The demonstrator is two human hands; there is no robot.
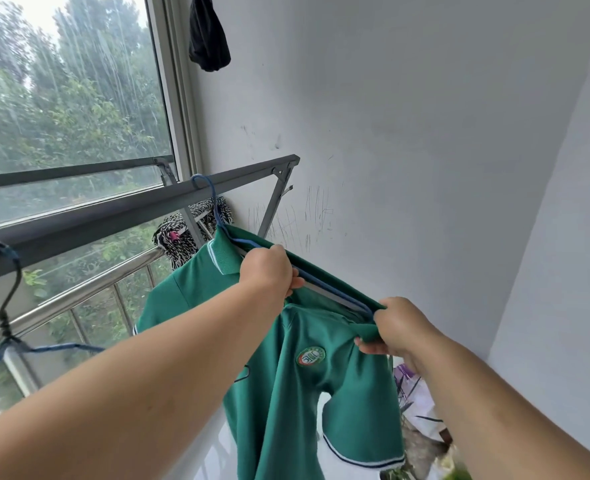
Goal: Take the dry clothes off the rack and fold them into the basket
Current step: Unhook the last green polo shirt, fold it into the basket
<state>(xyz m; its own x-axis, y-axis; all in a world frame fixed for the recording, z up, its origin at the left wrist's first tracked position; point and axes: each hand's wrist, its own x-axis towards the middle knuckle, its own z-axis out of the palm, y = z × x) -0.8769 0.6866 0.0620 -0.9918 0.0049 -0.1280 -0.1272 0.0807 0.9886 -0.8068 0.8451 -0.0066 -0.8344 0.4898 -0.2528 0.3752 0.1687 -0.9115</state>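
A green polo shirt with a round chest badge hangs on a blue wire hanger. The hanger's hook sits over the grey rack bar. My left hand grips the hanger and the shirt's collar near the neck. My right hand pinches the green fabric at the hanger's right end, by the shoulder. No basket is in view.
An empty dark-blue hanger hangs on the rack bar at left. A black-and-white striped cloth lies over a steel railing by the window. A dark garment hangs high on the white wall. Clutter lies on the floor at lower right.
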